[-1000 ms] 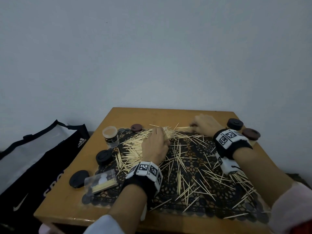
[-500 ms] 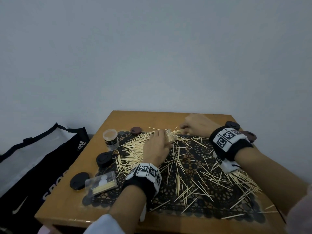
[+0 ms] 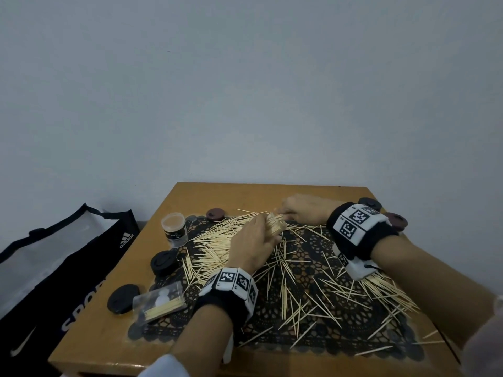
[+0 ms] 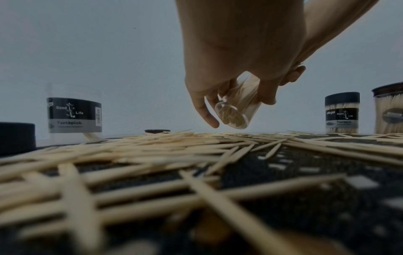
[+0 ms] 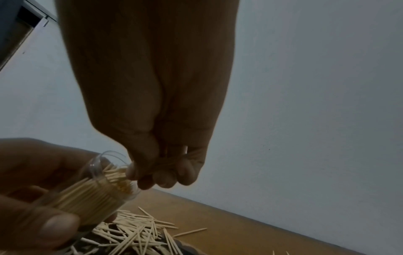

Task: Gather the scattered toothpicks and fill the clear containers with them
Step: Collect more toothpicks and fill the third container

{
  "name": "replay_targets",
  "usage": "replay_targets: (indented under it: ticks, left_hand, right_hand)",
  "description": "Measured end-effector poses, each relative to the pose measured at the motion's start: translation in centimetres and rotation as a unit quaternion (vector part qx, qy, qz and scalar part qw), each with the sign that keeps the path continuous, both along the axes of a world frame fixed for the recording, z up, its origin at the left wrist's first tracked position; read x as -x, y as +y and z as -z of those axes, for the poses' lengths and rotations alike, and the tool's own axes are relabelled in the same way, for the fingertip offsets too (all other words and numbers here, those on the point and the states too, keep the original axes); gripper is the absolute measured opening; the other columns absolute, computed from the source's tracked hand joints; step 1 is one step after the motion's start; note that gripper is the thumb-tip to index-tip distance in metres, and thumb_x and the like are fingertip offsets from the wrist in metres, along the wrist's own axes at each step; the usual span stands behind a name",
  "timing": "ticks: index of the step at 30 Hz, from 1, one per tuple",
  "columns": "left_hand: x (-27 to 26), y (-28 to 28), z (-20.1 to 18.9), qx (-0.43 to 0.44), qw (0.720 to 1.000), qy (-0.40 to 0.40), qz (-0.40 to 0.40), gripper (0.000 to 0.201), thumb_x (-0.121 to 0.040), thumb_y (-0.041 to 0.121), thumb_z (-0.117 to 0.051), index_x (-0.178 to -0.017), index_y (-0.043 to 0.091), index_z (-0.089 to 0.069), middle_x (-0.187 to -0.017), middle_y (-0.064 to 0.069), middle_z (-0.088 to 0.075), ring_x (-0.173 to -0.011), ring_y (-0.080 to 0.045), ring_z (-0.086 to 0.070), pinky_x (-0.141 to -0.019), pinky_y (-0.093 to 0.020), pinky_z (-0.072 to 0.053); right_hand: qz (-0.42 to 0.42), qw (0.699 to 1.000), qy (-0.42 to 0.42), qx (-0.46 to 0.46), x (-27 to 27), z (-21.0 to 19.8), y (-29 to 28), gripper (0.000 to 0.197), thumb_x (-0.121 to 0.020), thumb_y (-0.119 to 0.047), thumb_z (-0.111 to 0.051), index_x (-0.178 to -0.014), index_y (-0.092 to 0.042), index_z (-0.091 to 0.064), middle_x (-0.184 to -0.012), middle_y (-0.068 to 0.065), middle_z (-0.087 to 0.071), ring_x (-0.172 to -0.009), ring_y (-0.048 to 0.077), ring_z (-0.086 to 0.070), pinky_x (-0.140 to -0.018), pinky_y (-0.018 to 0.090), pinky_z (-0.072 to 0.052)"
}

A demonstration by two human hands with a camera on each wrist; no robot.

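Pale wooden toothpicks [image 3: 295, 281] lie scattered over a black lace mat [image 3: 340, 333] on the wooden table [image 3: 217, 194]. My left hand [image 3: 254, 240] grips a clear round container [image 3: 275, 225], tilted on its side and packed with toothpicks. The left wrist view shows the container's base [image 4: 232, 117] below my curled fingers [image 4: 205, 110]. My right hand [image 3: 292, 213] pinches a small bunch of toothpicks [image 5: 167, 164] right at the container's mouth [image 5: 109, 170]. My left thumb [image 5: 56, 226] lies across the container's wall.
An open labelled jar [image 3: 174, 229] stands at the mat's far left. Near it lie black lids [image 3: 162, 263] [image 3: 123, 298], a brown lid [image 3: 215, 214] and a flat clear box of toothpicks [image 3: 160, 303]. Capped, filled jars [image 4: 342, 112] stand far right. A black bag [image 3: 54, 268] sits left of the table.
My right hand has moved left with its toothpicks, up to the mouth of the container. My left hand has kept its grip and stayed about where it was.
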State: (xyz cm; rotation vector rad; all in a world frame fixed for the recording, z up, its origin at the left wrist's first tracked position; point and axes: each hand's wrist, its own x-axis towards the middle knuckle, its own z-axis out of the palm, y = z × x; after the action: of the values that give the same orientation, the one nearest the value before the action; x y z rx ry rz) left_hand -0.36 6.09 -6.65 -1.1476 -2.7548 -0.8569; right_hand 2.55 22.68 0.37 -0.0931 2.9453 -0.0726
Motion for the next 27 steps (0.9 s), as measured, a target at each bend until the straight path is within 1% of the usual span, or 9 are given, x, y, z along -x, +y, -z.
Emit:
replay_targets:
  ticks: [3, 7, 9, 11, 12, 15, 17, 20, 27]
  left_hand:
    - [-0.1, 0.0, -0.1, 0.001, 1.0, -0.01, -0.002, 0.052, -0.094, 0.045, -0.057, -0.133, 0.016, -0.041, -0.127, -0.001, -0.057, -0.111, -0.019, -0.054, -0.088, -0.033, -0.041]
    - [0.0, 0.1, -0.2, 0.001, 1.0, -0.009, -0.003, 0.05, -0.094, 0.044, -0.057, -0.132, 0.016, -0.041, -0.126, -0.002, -0.058, -0.111, -0.02, -0.054, -0.086, -0.033, -0.04]
    - [0.0, 0.1, -0.2, 0.001, 1.0, -0.011, -0.005, 0.051, -0.094, 0.044, -0.057, -0.132, 0.015, -0.041, -0.126, -0.002, -0.058, -0.112, -0.02, -0.054, -0.086, -0.033, -0.04]
    - [0.0, 0.1, -0.1, 0.002, 1.0, -0.015, -0.006, 0.052, -0.094, 0.045, -0.057, -0.133, 0.015, -0.041, -0.127, -0.002, -0.058, -0.113, -0.021, -0.054, -0.087, -0.034, -0.041]
    - [0.1, 0.1, 0.0, 0.002, 1.0, -0.014, -0.006, 0.052, -0.094, 0.045, -0.057, -0.133, 0.015, -0.04, -0.127, -0.003, -0.058, -0.113, -0.022, -0.054, -0.088, -0.035, -0.042]
    - [0.2, 0.2, 0.2, -0.003, 1.0, -0.01, 0.003, 0.053, -0.093, 0.044, -0.057, -0.134, 0.015, -0.04, -0.126, -0.004, -0.058, -0.111, -0.022, -0.054, -0.089, -0.037, -0.043]
    - [0.3, 0.3, 0.3, -0.008, 1.0, -0.014, 0.015, 0.055, -0.093, 0.044, -0.058, -0.135, 0.014, -0.039, -0.124, -0.004, -0.058, -0.11, -0.023, -0.054, -0.088, -0.037, -0.044]
    - [0.4, 0.4, 0.6, -0.009, 0.999, -0.018, 0.025, 0.057, -0.091, 0.046, -0.06, -0.135, 0.016, -0.04, -0.124, -0.002, -0.058, -0.111, -0.023, -0.055, -0.088, -0.038, -0.046]
    - [0.6, 0.4, 0.6, -0.027, 0.999, -0.02, 0.012, 0.056, -0.092, 0.047, -0.059, -0.135, 0.018, -0.04, -0.125, -0.002, -0.059, -0.109, -0.021, -0.056, -0.089, -0.039, -0.047]
  right_hand:
    - [0.01, 0.999, -0.018, 0.03, 0.3, 0.2, -0.3, 0.019, -0.094, -0.002, -0.045, -0.098, 0.003, -0.062, -0.091, 0.021, -0.062, -0.073, 0.022, -0.049, -0.063, 0.028, -0.036]
    - [0.014, 0.998, -0.006, 0.056, 0.1, -0.9, -0.5, 0.03, -0.095, -0.002, -0.048, -0.073, -0.021, -0.056, -0.068, -0.004, -0.053, -0.057, 0.008, -0.045, -0.052, 0.016, -0.032]
    - [0.03, 0.995, -0.004, 0.099, 0.0, -1.3, -0.3, 0.021, -0.095, -0.001, -0.051, -0.096, -0.016, -0.066, -0.061, -0.009, -0.051, -0.049, 0.001, -0.047, -0.049, 0.013, -0.034]
    - [0.041, 0.988, -0.009, 0.147, 0.2, -1.5, -0.2, 0.035, -0.093, 0.001, -0.055, -0.126, -0.009, -0.058, -0.062, -0.008, -0.053, -0.045, -0.002, -0.049, -0.051, 0.009, -0.038]
    - [0.042, 0.986, -0.012, 0.164, 0.3, -1.6, -0.3, 0.04, -0.091, 0.002, -0.057, -0.13, -0.009, -0.054, -0.065, -0.005, -0.055, -0.047, 0.0, -0.051, -0.052, 0.01, -0.04]
    - [0.049, 0.979, -0.032, 0.198, 0.8, -1.7, -0.5, 0.032, -0.087, 0.005, -0.06, -0.112, -0.011, -0.049, -0.071, 0.0, -0.059, -0.043, 0.004, -0.052, -0.054, 0.023, -0.041]
    - [0.061, 0.976, -0.056, 0.201, 1.2, -1.7, -0.7, 0.029, -0.085, 0.003, -0.064, -0.099, -0.013, -0.044, -0.064, -0.003, -0.062, -0.041, 0.003, -0.051, -0.05, 0.023, -0.037]
    - [0.068, 0.975, -0.075, 0.2, 1.6, -2.2, -1.0, 0.027, -0.081, 0.0, -0.071, -0.091, -0.012, -0.049, -0.059, -0.004, -0.063, -0.043, 0.004, -0.054, -0.046, 0.019, -0.036]
    - [0.068, 0.963, -0.074, 0.249, 1.3, -4.2, 0.3, 0.029, -0.075, 0.011, -0.071, -0.098, -0.007, -0.068, -0.095, 0.014, -0.069, -0.075, 0.015, -0.063, -0.063, 0.021, -0.053]
